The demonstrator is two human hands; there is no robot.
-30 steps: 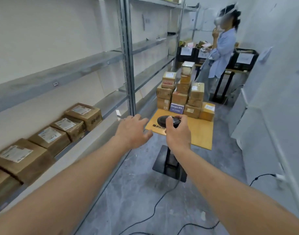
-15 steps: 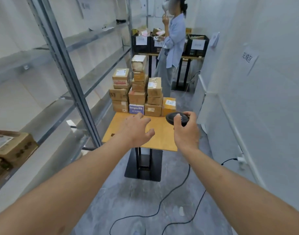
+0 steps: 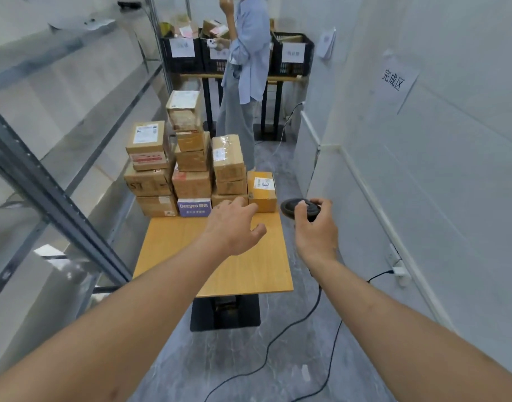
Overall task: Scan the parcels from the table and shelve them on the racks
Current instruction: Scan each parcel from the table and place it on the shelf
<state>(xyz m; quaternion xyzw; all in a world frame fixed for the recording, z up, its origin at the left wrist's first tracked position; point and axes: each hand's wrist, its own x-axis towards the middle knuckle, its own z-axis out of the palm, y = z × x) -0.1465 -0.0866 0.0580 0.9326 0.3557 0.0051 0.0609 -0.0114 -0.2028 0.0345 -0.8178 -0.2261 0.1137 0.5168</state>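
My left hand [image 3: 234, 226] is stretched forward over the light wooden table top [image 3: 214, 265], the fingers loose and a little spread, holding nothing; the fingertips are just before the small orange-brown cardboard parcel with a white label [image 3: 262, 191]. My right hand [image 3: 315, 227] is curled around the round black handheld scanner [image 3: 298, 208], beside the right edge of the table, and a black cable [image 3: 289, 323] lies on the grey floor below it. The stack of brown cardboard parcels [image 3: 191, 158] stands at the far end of the table, several layers high, and a purple-and-white box [image 3: 194, 207] sits in the bottom row. The grey metal racks [image 3: 57, 192] run along my left side. Behind the table a person in a light blue shirt [image 3: 246, 53] stands before black plastic crates [image 3: 292, 55].
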